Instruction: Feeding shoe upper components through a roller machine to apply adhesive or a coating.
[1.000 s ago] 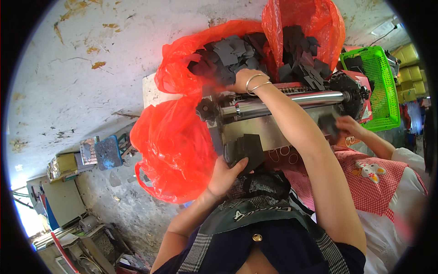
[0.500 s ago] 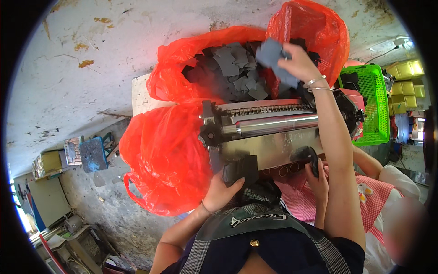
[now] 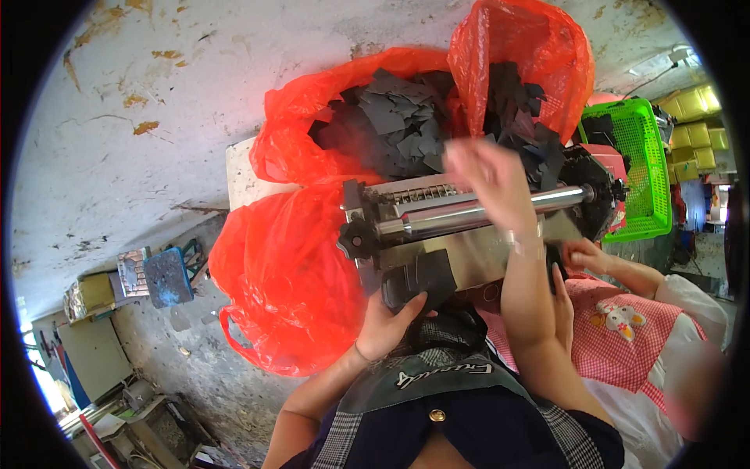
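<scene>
My left hand (image 3: pixel 388 322) is closed around a stack of black flat pieces (image 3: pixel 419 281), at the near edge of a roller machine (image 3: pixel 469 213). My right hand (image 3: pixel 494 178) is over the machine's metal roller, its fingers smeared by motion. I see no grey pieces in it, though its grip cannot be made out. Beyond the machine, a red plastic bag (image 3: pixel 275 133) lies open around a heap of dark grey flat pieces (image 3: pixel 394 117). A second red bag (image 3: pixel 512 31) stands open to its right, with more dark pieces (image 3: pixel 512 102) in it.
A full red bag (image 3: pixel 285 281) sits left of the machine. At the right stands a green plastic basket (image 3: pixel 662 176). A co-worker in a pink checked apron (image 3: pixel 582 344) is close on my right, one hand (image 3: pixel 586 256) near the machine. A stained wall (image 3: pixel 187 86) runs behind.
My right hand has come back from the bags toward me, over the roller; the grey pieces it held are no longer seen in it. The co-worker's hand has moved up to the machine.
</scene>
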### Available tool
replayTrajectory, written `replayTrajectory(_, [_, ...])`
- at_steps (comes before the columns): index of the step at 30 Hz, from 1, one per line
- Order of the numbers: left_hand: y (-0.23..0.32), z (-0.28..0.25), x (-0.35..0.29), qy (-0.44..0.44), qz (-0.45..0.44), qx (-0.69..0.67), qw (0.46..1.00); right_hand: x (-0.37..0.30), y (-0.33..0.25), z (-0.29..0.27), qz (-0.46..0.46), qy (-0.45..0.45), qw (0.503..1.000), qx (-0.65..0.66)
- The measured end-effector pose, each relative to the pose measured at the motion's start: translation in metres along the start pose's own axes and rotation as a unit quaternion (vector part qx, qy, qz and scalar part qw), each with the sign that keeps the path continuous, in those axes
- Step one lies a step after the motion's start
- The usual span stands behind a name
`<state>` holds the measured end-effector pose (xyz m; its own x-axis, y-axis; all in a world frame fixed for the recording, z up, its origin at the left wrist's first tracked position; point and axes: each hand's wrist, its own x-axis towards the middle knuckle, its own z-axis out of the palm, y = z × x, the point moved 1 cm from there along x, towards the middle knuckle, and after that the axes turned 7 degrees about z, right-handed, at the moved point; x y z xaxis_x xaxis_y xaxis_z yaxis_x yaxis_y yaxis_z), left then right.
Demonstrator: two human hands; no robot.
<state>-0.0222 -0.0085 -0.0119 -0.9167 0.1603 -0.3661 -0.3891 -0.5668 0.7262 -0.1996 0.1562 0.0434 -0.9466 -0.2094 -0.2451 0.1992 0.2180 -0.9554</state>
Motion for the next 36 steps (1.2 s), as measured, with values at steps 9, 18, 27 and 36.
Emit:
replayTrajectory(9, [-0.01,0.001,-0.007,0.052,0.008,0.052,0.997,-0.138,0.08,0.001,0.232,0.027,0.972,0.021])
replayTrajectory(18, [-0.022,0.006,-0.018,0.095,0.034,0.07,0.992,-0.128,0.094,0.02,0.115,0.003,0.989,0.097])
replayTrajectory(27, [-0.016,0.003,-0.03,0.063,-0.023,-0.005,0.998,-0.136,0.103,0.015,0.162,-0.035,0.985,0.039])
replayTrajectory(36, [-0.017,0.004,-0.027,0.083,0.011,0.029,0.996,-0.122,0.1,0.015,0.144,-0.126,0.981,-0.013])
